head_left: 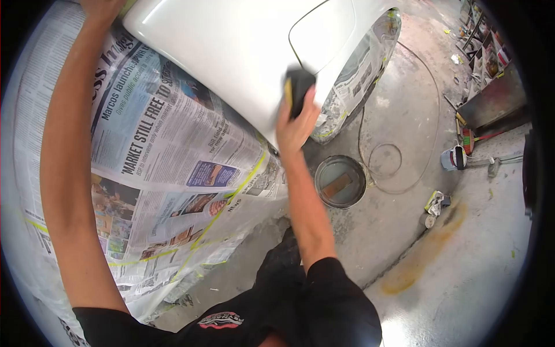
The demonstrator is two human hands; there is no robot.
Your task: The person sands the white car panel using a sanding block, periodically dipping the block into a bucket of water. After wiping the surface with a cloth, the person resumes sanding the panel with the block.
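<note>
My right hand (297,124) is closed around a black sanding block (301,87) with a yellow edge, slightly blurred. The block lies against a glossy white car body panel (231,52), near its lower corner. At the top left, my left hand (103,8) reaches the far end of the panel. Its fingers are cut off by the frame edge, and a bit of something yellow-green shows beside it. Newspaper (167,133) held with yellow-green tape (245,182) covers the car beside the panel. More newspaper masks the wheel arch area (358,69).
On the concrete floor stands a round dark basin (365,182) holding water and a brown flat piece (337,187). A thin hose (430,75) loops across the floor. Along the right wall are a white bucket (450,159), a broom head (467,140) and cluttered shelves (491,52).
</note>
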